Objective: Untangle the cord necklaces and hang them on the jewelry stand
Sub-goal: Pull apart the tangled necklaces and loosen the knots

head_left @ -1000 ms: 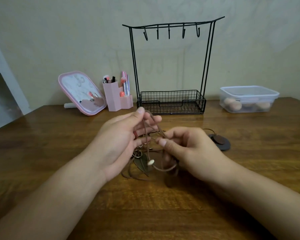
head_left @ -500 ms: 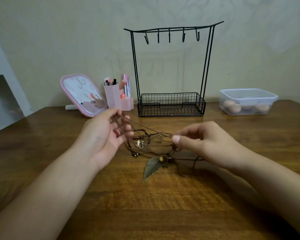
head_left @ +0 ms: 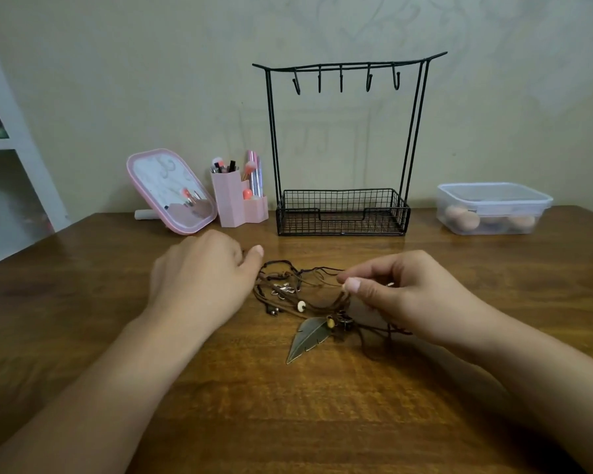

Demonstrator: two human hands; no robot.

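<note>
Brown cord necklaces (head_left: 308, 295) are lying in one knotted heap on the wooden table (head_left: 288, 422), between the two hands and in front of the jewelry stand (head_left: 343, 145), whose hooks (head_left: 341, 80) are all hanging bare. The right hand (head_left: 401, 295) is pinching a single strand between thumb and forefinger, probably to draw that one cord clear of the rest. Just left of that pinch, the left hand (head_left: 202, 278) is hovering palm down at the heap's edge with loosely curled fingers; whether it is gripping any cord is hidden under the palm, though it looks placed to steady the bundle. Below the pinch, a metal leaf pendant (head_left: 305, 338) is resting flat, weighing its cord down while the strands are being teased apart.
</note>
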